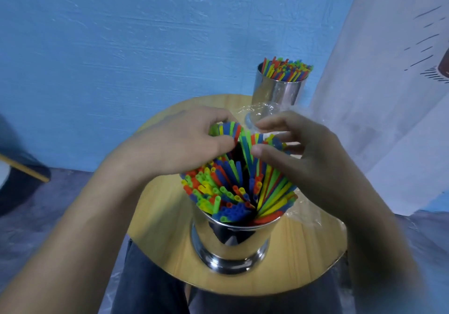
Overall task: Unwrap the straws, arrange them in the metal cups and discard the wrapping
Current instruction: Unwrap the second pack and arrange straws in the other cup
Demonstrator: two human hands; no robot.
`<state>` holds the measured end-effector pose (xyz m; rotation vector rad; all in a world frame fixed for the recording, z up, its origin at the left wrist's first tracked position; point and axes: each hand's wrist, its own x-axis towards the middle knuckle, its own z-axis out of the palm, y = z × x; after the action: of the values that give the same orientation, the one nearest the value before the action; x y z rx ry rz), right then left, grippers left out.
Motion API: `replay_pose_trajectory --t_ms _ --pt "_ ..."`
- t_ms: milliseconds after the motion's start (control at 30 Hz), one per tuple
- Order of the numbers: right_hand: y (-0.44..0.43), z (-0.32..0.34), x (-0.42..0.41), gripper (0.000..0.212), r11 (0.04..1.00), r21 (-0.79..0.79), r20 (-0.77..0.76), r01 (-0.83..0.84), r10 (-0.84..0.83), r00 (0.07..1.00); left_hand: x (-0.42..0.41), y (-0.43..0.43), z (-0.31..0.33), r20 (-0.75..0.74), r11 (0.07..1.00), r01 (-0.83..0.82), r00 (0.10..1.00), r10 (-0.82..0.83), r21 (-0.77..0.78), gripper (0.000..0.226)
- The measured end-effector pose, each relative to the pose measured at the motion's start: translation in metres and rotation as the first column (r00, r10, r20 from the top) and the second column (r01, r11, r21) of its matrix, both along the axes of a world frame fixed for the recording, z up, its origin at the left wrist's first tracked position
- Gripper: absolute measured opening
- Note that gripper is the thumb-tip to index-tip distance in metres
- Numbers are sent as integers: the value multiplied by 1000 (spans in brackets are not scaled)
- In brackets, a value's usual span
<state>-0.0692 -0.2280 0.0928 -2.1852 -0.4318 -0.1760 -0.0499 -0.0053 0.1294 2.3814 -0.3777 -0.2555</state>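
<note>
A shiny metal cup (232,245) stands at the near side of a round wooden table (160,228), packed with colourful straws (223,192) that fan outward. My left hand (179,143) grips a bunch of the straws at their far tips. My right hand (291,153) pinches another bunch beside it, the fingers spread over the tips. A second metal cup (277,92) full of straws (286,68) stands at the table's far edge. Clear plastic wrapping (260,109) lies crumpled between the cups, and more wrapping (303,214) lies to the right of the near cup.
A blue wall (145,46) rises close behind the table. A pale curtain or cloth (388,95) hangs at the right. My legs in dark trousers (150,287) are under the table's near edge. A dark object with a wooden stick (21,168) sits at the left.
</note>
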Motion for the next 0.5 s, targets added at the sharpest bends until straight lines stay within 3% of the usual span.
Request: replay_pose_trajectory --t_ms 133,267,500 --pt "-3 -2 2 43 998 -62 -106 -15 9 994 3 -7 10 -28 997 54 998 -53 55 23" --pt "-1 3 4 17 995 -80 -147 -57 45 988 10 -16 14 31 988 36 999 -41 150 15" --pt "3 0 3 11 999 -32 -113 -6 2 994 13 -22 9 125 986 -9 992 -11 163 18"
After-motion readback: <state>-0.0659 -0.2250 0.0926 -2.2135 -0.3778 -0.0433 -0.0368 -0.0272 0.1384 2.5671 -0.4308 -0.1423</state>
